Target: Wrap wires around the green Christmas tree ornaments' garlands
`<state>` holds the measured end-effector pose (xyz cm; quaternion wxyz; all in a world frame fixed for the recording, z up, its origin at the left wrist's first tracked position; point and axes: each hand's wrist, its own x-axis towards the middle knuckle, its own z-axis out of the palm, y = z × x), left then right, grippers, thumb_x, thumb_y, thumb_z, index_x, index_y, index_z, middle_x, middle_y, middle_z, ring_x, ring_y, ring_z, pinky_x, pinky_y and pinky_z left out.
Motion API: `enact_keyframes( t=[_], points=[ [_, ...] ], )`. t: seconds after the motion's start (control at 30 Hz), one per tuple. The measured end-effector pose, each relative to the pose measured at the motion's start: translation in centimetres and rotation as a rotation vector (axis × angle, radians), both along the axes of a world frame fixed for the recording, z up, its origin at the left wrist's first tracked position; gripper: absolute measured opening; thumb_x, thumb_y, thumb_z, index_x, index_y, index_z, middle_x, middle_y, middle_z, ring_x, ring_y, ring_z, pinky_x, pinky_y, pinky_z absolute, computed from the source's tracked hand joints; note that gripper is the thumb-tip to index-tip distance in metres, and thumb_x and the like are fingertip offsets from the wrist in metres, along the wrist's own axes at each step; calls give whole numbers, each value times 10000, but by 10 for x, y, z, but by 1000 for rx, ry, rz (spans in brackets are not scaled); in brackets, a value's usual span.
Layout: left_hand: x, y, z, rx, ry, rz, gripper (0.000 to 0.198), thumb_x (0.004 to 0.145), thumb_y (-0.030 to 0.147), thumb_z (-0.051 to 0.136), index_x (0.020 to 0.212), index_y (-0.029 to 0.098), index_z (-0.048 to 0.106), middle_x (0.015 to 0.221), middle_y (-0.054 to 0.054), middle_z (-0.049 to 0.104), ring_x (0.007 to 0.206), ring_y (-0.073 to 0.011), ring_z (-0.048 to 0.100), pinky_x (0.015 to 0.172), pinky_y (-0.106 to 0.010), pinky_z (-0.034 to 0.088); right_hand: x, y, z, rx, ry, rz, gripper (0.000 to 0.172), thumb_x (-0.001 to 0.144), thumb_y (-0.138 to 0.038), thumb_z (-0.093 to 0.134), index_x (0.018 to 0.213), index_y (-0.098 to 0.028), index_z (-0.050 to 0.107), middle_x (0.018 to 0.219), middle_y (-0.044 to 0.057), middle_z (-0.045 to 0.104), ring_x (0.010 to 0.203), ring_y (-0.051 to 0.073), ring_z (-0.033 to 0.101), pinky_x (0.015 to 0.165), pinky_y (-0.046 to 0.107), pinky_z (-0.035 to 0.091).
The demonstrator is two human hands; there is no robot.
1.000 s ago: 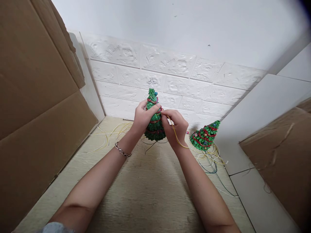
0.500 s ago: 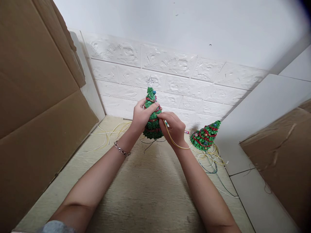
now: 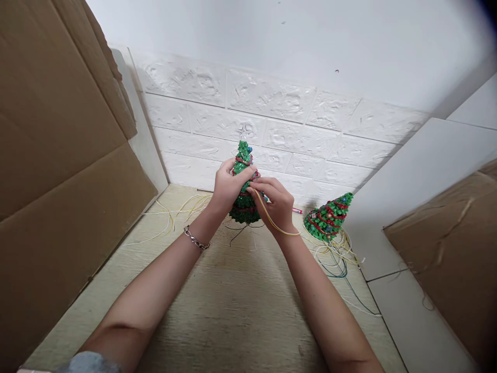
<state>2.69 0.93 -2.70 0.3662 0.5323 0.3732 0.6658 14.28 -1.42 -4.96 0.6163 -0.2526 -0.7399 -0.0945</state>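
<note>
A small green decorated Christmas tree (image 3: 244,201) with red garlands and a clear star (image 3: 243,130) on its tip stands upright in the middle. My left hand (image 3: 228,182) wraps around its upper left side, thumb across the front. Close against the tree's right front, my right hand (image 3: 276,202) pinches a yellow wire (image 3: 267,215) between thumb and fingertips. That wire runs back over my right wrist. The wire's tip, at the tree's surface, is too small to make out. Thin dark wires (image 3: 237,235) stick out below the tree's base.
A second green tree (image 3: 328,217), without a star, leans on the right above tangled yellow, white and green wires (image 3: 337,256). More loose wires (image 3: 171,217) lie left. Cardboard (image 3: 70,155) flanks the left side, more cardboard (image 3: 450,248) the right. A white brick-pattern wall (image 3: 287,109) stands behind.
The tree's top has tilted slightly to the right, with my left hand moving along. My right hand has shifted a little left, its fingertips still at the tree with the yellow wire.
</note>
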Motion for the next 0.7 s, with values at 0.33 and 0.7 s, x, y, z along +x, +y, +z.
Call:
enact_keyframes(
  t=[0.33,0.7],
  points=[
    [1,-1,0,2,-32,-48,193,643,312,717,757,184,629,751,-23,600,698,-136,545,612,-246,452,2,2,0,-18,66,-181,117,863,-305,584,826,-275,691,935,29,647,892,189,596,849,431,456],
    [3,-8,6,-49,-126,-133,203,646,317,711,705,171,584,694,5,562,616,-94,495,562,-224,412,1,7,-3,-145,164,-7,88,836,-302,622,813,-266,699,927,22,635,900,162,600,800,365,512]
  ],
)
